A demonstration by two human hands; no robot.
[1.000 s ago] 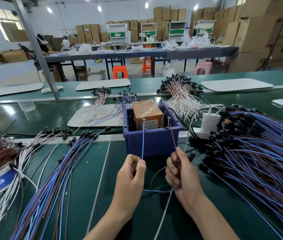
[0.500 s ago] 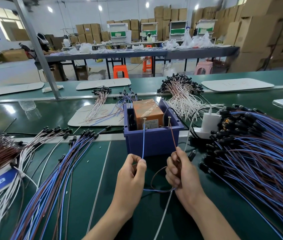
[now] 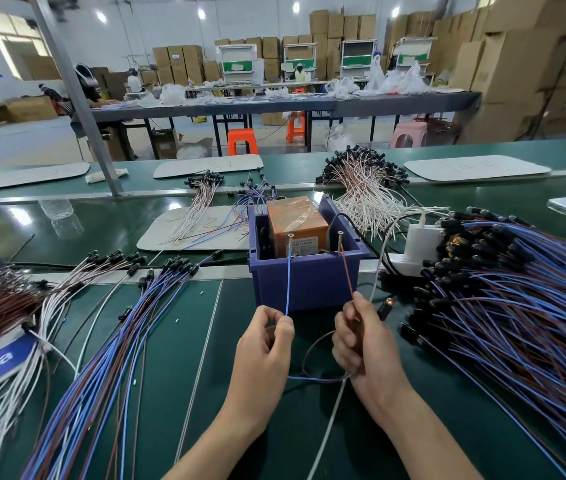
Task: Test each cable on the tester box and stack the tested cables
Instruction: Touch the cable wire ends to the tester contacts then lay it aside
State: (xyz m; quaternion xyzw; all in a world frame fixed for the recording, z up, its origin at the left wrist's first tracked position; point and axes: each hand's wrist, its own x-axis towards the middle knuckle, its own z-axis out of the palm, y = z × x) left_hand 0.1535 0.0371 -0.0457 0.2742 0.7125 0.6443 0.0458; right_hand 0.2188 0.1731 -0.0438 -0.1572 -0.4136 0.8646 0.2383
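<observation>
Head view: one cable point(image 3: 319, 378) under test at the one tester box point(image 3: 305, 282) on the green worktop point(image 3: 184, 358)
The left hand point(image 3: 260, 351) pinches the blue lead point(image 3: 287, 285) and the right hand point(image 3: 364, 348) pinches the brown lead point(image 3: 347, 271); each lead reaches one of two screw posts point(image 3: 290, 236) on the box, at 12 o'clock from the hands. One plug point(image 3: 386, 304) glows orange at the right hand's 1 o'clock, with cable heaps at 3 point(image 3: 517, 306) and 9 o'clock
</observation>
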